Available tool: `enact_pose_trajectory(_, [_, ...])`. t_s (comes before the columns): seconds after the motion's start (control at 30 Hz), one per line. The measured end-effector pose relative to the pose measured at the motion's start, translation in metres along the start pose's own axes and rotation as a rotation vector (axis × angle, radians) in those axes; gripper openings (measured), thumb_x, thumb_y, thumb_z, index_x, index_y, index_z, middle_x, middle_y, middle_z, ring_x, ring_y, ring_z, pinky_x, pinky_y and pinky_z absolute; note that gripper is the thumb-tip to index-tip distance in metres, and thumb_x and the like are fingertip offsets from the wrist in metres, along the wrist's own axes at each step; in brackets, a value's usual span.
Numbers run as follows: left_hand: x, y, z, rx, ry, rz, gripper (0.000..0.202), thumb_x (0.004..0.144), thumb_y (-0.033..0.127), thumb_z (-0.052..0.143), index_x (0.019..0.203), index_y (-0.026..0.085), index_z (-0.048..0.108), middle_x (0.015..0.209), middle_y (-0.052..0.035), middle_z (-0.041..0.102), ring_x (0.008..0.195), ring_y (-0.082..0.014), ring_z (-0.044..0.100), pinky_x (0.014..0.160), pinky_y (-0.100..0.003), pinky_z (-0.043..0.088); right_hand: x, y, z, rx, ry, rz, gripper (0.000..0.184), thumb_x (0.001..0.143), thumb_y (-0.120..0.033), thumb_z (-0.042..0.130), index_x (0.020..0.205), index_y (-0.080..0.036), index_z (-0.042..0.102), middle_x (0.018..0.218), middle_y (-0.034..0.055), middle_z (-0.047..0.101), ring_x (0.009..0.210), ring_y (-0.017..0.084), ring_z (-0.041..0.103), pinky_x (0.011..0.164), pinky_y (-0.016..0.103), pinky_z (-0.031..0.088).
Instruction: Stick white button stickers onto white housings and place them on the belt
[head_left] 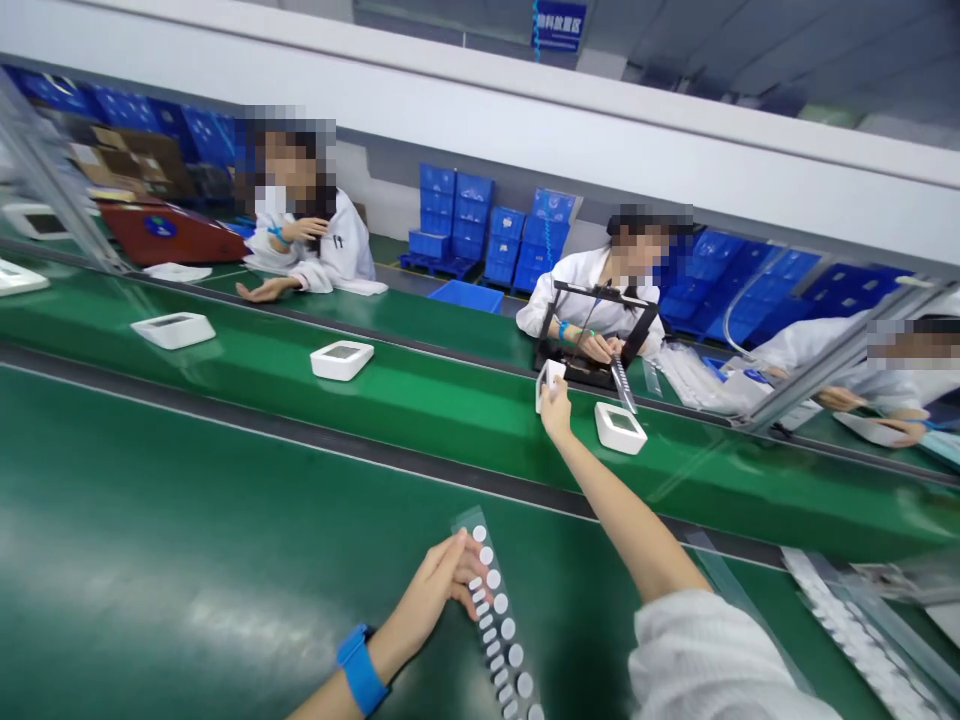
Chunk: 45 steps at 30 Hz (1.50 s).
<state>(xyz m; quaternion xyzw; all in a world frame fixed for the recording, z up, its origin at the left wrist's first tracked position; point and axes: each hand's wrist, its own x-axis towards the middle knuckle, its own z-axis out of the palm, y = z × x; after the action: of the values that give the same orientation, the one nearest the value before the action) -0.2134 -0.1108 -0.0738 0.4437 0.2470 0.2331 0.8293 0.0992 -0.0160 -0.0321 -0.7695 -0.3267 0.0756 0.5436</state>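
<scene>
While our right hand [556,408] reaches out to the centre right of the frame, it pinches a small white device [549,381] by its lower edge, holding it upright on edge over the green conveyor belt [450,400]; the device is a squarish white casing, seen mostly from the side. Our left hand [439,590], at lower centre, rests with fingers loosely spread on a clear strip of round white stickers [499,625], fingertips touching its upper left edge; a blue wristband [361,668] sits on that wrist. The strip lies flat on the near green table [150,560] and runs toward the bottom edge of the frame (two columns of dots, larger on the right, smaller on the left).

Other items noted:
- one white unit [620,427] with a grey screen, flat on the belt just right of the held device;
- two more such units [341,359] [173,329] further left on the belt, well apart;
- more sticker strips [855,630] at lower right;
- a co-worker in a white coat [592,300] across the belt, hands at a black fixture [592,345] directly behind the held device;
- another co-worker [315,250] at upper left, one hand flat on the far table;
- stacked blue crates [487,225] behind them.
</scene>
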Motion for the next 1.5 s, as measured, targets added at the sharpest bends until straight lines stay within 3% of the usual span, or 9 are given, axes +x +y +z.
enact_pose_trajectory(0.17, [-0.002, 0.005, -0.004, 0.057, -0.123, 0.041, 0.043, 0.081, 0.055, 0.065, 0.089, 0.013, 0.061, 0.072, -0.0061, 0.068, 0.064, -0.0164, 0.067, 0.051, -0.022, 0.053, 0.022, 0.005, -0.010, -0.103, -0.019, -0.089, 0.058, 0.086, -0.034, 0.055, 0.136, -0.007, 0.041, 0.122, 0.0204, 0.058, 0.111, 0.029, 0.057, 0.099, 0.049, 0.039])
enact_pose_trajectory(0.27, [-0.003, 0.009, -0.004, 0.112, -0.152, 0.021, 0.042, 0.077, 0.051, 0.071, 0.094, 0.013, 0.063, 0.077, -0.0064, 0.070, 0.071, -0.0170, 0.068, 0.059, -0.024, 0.055, -0.001, 0.001, -0.030, -0.124, -0.048, -0.212, 0.060, 0.083, -0.032, 0.057, 0.134, -0.006, 0.042, 0.137, 0.0241, 0.045, 0.131, 0.032, 0.038, 0.110, 0.048, 0.026])
enact_pose_trajectory(0.33, [-0.003, 0.010, -0.004, 0.142, -0.132, -0.004, 0.046, 0.076, 0.053, 0.071, 0.097, 0.013, 0.064, 0.080, -0.0062, 0.070, 0.073, -0.0170, 0.068, 0.063, -0.024, 0.055, -0.041, -0.002, -0.046, -0.117, -0.085, -0.300, 0.053, 0.086, -0.031, 0.053, 0.132, -0.008, 0.044, 0.141, 0.0212, 0.041, 0.135, 0.029, 0.033, 0.113, 0.046, 0.023])
enact_pose_trajectory(0.43, [-0.003, 0.009, -0.002, 0.174, -0.102, -0.026, 0.052, 0.074, 0.058, 0.070, 0.103, 0.014, 0.065, 0.080, -0.0041, 0.069, 0.074, -0.0171, 0.068, 0.068, -0.026, 0.057, -0.131, -0.004, -0.069, -0.088, -0.197, -0.402, 0.032, 0.092, -0.031, 0.047, 0.120, -0.017, 0.052, 0.129, 0.0137, 0.053, 0.124, 0.023, 0.047, 0.108, 0.042, 0.035])
enact_pose_trajectory(0.53, [-0.004, 0.007, 0.001, 0.202, -0.075, -0.032, 0.057, 0.071, 0.061, 0.071, 0.105, 0.016, 0.066, 0.075, -0.0008, 0.067, 0.072, -0.0160, 0.068, 0.070, -0.028, 0.058, -0.223, 0.000, -0.086, -0.035, -0.429, -0.515, 0.019, 0.094, -0.025, 0.050, 0.111, -0.022, 0.057, 0.123, 0.0097, 0.056, 0.120, 0.021, 0.051, 0.105, 0.039, 0.040])
enact_pose_trajectory(0.67, [-0.009, 0.002, 0.009, 0.247, -0.061, -0.025, 0.057, 0.069, 0.059, 0.074, 0.106, 0.016, 0.070, 0.081, -0.0027, 0.070, 0.074, -0.0173, 0.069, 0.069, -0.028, 0.059, -0.282, 0.005, -0.088, 0.074, -0.492, -0.482, 0.022, 0.089, -0.018, 0.059, 0.109, -0.025, 0.059, 0.120, 0.0082, 0.056, 0.115, 0.020, 0.055, 0.098, 0.033, 0.046])
enact_pose_trajectory(0.83, [-0.015, -0.007, 0.020, 0.197, -0.034, -0.018, 0.058, 0.067, 0.055, 0.078, 0.110, 0.016, 0.071, 0.096, -0.0079, 0.075, 0.086, -0.0235, 0.071, 0.077, -0.033, 0.060, -0.280, 0.008, -0.082, 0.191, -0.428, -0.443, 0.019, 0.088, -0.012, 0.059, 0.100, -0.025, 0.066, 0.111, 0.0071, 0.060, 0.107, 0.019, 0.059, 0.093, 0.032, 0.048])
enact_pose_trajectory(1.2, [-0.012, -0.016, 0.018, 0.165, 0.014, 0.000, 0.060, 0.063, 0.047, 0.084, 0.112, 0.015, 0.071, 0.087, -0.0071, 0.077, 0.084, -0.0228, 0.071, 0.083, -0.036, 0.057, -0.275, 0.013, -0.082, 0.365, -0.456, -0.216, 0.007, 0.084, -0.019, 0.067, 0.079, -0.022, 0.071, 0.099, 0.0083, 0.063, 0.101, 0.022, 0.061, 0.088, 0.036, 0.049])
enact_pose_trajectory(1.5, [-0.011, -0.021, 0.013, 0.351, 0.000, 0.118, 0.048, 0.076, 0.042, 0.073, 0.114, 0.013, 0.069, 0.079, -0.0049, 0.074, 0.078, -0.0205, 0.069, 0.081, -0.033, 0.054, -0.270, 0.014, -0.079, 0.386, -0.509, -0.026, 0.015, 0.078, -0.033, 0.073, 0.073, -0.019, 0.072, 0.098, 0.0086, 0.060, 0.089, 0.021, 0.063, 0.076, 0.032, 0.051])
